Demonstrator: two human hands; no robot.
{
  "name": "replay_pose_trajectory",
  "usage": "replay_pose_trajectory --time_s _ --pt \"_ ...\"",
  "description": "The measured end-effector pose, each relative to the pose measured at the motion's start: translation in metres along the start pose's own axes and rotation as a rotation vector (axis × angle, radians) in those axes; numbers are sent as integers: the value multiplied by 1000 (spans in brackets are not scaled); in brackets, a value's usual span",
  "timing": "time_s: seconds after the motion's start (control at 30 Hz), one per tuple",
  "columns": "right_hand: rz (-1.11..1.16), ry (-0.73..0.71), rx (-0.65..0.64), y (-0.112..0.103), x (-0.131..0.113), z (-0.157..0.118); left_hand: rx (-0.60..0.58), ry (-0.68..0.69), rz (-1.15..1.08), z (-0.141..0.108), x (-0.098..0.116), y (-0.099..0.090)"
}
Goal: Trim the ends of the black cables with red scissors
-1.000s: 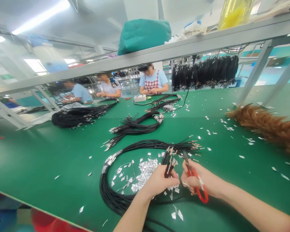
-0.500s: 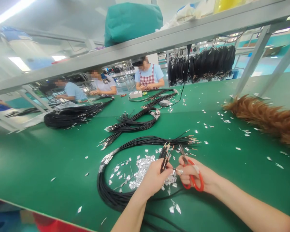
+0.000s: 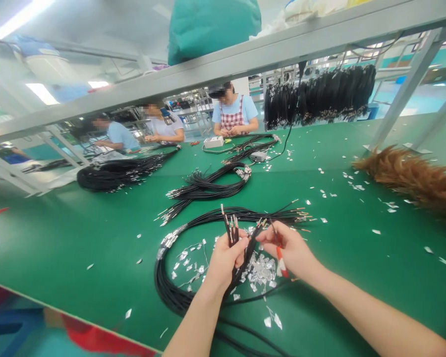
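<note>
Several black cables point(image 3: 231, 232) with bare metal ends stand upright in my left hand point(image 3: 225, 258), its fingers wrapped round them. My right hand point(image 3: 288, 248), to the right, holds red-handled scissors point(image 3: 281, 262), blades pointing away. Its fingertips are close to more cable ends just right of my left hand; whether they grip one is unclear. A looped bundle of black cables point(image 3: 163, 282) lies around and beneath my hands, wrapped in silvery pieces at its upper left. Silver foil scraps point(image 3: 262, 271) are heaped on the green table under my hands.
Further cable bundles point(image 3: 215, 183) lie beyond on the green table point(image 3: 78, 228). A brown feather duster point(image 3: 409, 173) is at the right. Black cables hang point(image 3: 319, 96) beneath a metal shelf point(image 3: 301, 42). Across the table sit several people, one in a checked apron point(image 3: 233, 118).
My left hand has shifted slightly left with its cables, apart from another group of ends. My right hand has turned, moving its fingertips toward that group, and the scissors are now seen edge-on.
</note>
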State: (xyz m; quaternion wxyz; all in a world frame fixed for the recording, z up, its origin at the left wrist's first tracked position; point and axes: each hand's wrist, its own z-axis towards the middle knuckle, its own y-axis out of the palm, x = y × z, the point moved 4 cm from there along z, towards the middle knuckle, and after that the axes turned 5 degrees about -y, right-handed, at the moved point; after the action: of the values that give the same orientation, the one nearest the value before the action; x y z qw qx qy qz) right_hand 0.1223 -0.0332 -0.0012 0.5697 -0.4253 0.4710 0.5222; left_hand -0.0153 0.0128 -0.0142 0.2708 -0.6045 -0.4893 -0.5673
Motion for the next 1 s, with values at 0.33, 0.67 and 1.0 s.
replay_pose_trajectory --time_s 0.33,0.67,1.0 --pt "98 23 -4 35 20 17 42 15 -93 4 -8 -7" --pt "221 177 -134 40 28 13 43 31 -45 5 -1 -10" --pt "160 174 -29 27 30 17 -61 -11 -124 10 -4 -6"
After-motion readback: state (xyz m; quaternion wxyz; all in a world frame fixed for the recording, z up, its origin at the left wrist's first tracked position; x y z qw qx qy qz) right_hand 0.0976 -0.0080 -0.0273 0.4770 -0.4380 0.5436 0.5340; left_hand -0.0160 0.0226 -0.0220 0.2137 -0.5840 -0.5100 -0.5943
